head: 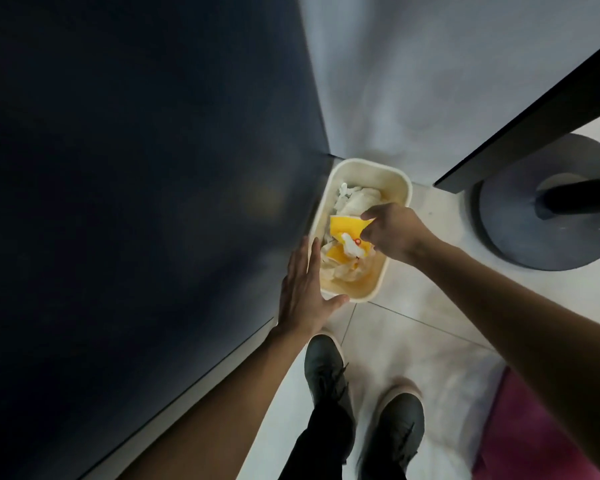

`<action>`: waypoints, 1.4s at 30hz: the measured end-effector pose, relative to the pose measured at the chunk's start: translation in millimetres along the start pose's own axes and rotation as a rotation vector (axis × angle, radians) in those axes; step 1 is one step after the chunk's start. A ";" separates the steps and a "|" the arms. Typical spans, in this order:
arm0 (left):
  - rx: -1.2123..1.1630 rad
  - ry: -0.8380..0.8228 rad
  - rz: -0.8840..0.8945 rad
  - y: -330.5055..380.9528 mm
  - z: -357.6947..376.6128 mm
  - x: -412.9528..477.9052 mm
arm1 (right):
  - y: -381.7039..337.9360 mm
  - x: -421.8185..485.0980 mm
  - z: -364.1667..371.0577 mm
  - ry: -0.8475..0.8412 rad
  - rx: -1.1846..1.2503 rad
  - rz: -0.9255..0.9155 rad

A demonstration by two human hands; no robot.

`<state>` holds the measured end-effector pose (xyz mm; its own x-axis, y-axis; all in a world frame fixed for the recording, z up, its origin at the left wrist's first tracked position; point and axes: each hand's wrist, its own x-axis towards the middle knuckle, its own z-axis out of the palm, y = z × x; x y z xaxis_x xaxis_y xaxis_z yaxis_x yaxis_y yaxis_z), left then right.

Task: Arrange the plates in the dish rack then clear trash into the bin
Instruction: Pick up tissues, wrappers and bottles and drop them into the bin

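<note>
Dark navy panel (136, 168) fills left side, matte, ending in pale plinth strip (160, 426) at floor. Pale grey wall (413, 81) behind, meeting panel in corner. Black slab edge (534, 124) cuts diagonally across upper right. Round dark pedestal base (520, 237) with black pole (582, 199) on light tiled floor (413, 334), thin grout lines. Magenta mat (534, 438) lower right. Light soft, dim.

A home-like indoor corner: tiled floor (413, 341), small waste bin (406, 188), pedestal table base (513, 237), pink mat (534, 431)

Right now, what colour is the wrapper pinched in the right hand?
Bright yellow; the wrapper shows best in the head view, above the bin.
</note>
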<state>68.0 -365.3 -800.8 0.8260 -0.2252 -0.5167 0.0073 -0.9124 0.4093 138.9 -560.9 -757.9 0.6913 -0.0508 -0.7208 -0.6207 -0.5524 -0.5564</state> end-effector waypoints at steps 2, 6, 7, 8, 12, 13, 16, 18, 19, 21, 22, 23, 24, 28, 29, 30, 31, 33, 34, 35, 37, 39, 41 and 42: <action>-0.013 0.010 0.000 4.6 -4.6 -2.0 | -1.5 -11.2 -6.8 0.026 -0.024 -0.011; -0.175 0.166 0.010 23.6 -23.2 -21.5 | -3.8 -48.0 -14.0 0.001 0.033 0.029; -0.226 0.216 -0.007 29.8 -29.6 -28.5 | -4.3 -60.3 -14.8 -0.013 0.033 0.041; -0.294 0.239 -0.051 36.8 -38.5 -35.9 | -6.3 -74.7 -16.5 -0.026 0.028 0.046; -0.607 0.247 -0.200 70.6 -84.1 -75.2 | -20.8 -139.4 -25.4 -0.045 0.041 0.053; -0.634 0.249 -0.194 80.4 -97.0 -88.5 | -26.1 -157.2 -27.9 -0.050 0.039 0.050; -0.707 0.270 -0.134 110.1 -135.4 -132.3 | -47.1 -213.4 -37.4 -0.060 0.033 0.007; -0.749 0.292 -0.120 130.4 -163.4 -160.9 | -65.5 -250.9 -46.9 -0.039 0.025 -0.037; -0.767 0.303 -0.123 138.3 -176.6 -176.2 | -73.5 -269.6 -50.4 -0.028 0.021 -0.069; -0.787 0.335 -0.126 153.5 -204.0 -207.8 | -92.1 -306.4 -58.8 0.009 0.012 -0.165; -0.801 0.346 -0.123 160.8 -217.5 -225.9 | -101.4 -325.8 -62.3 0.023 0.009 -0.210; -0.818 0.357 -0.115 167.3 -231.2 -244.0 | -111.1 -344.9 -65.5 0.037 0.009 -0.255; -0.830 0.370 -0.109 172.6 -244.3 -262.8 | -120.9 -364.3 -67.2 0.051 0.011 -0.292; -0.846 0.440 -0.098 186.1 -295.3 -345.5 | -165.9 -438.8 -68.0 0.074 0.013 -0.409; -0.839 0.459 -0.083 189.1 -308.2 -367.0 | -178.9 -456.7 -67.9 0.087 0.016 -0.443; -0.836 0.480 -0.070 190.9 -319.4 -389.5 | -190.9 -474.6 -66.6 0.112 0.019 -0.483; -0.842 0.502 -0.060 191.5 -330.2 -410.3 | -201.8 -491.1 -65.1 0.144 0.027 -0.531; -0.859 0.562 -0.040 188.5 -352.1 -449.1 | -224.0 -522.8 -59.7 0.190 0.042 -0.622; -0.857 0.598 -0.036 185.5 -362.0 -466.9 | -234.2 -537.1 -55.3 0.190 0.044 -0.662; -0.851 0.639 -0.035 180.5 -370.5 -484.2 | -244.1 -550.1 -49.5 0.180 0.043 -0.694; -0.864 0.726 -0.027 166.4 -383.5 -517.7 | -262.7 -575.4 -34.1 0.141 0.036 -0.755; -0.885 0.807 -0.034 147.5 -393.9 -547.9 | -280.6 -596.3 -14.2 0.089 0.037 -0.810; -0.911 0.867 -0.063 125.9 -401.5 -577.8 | -296.3 -614.1 10.8 0.040 0.034 -0.859; -0.927 0.894 -0.076 113.8 -404.4 -593.6 | -304.0 -622.9 26.1 0.011 0.029 -0.886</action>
<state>-193.6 -197.2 -143.4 0.8921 0.4508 -0.0287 0.1596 -0.2551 0.9537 -112.7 -339.6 -150.6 0.9259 0.3775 -0.0160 0.1355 -0.3712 -0.9186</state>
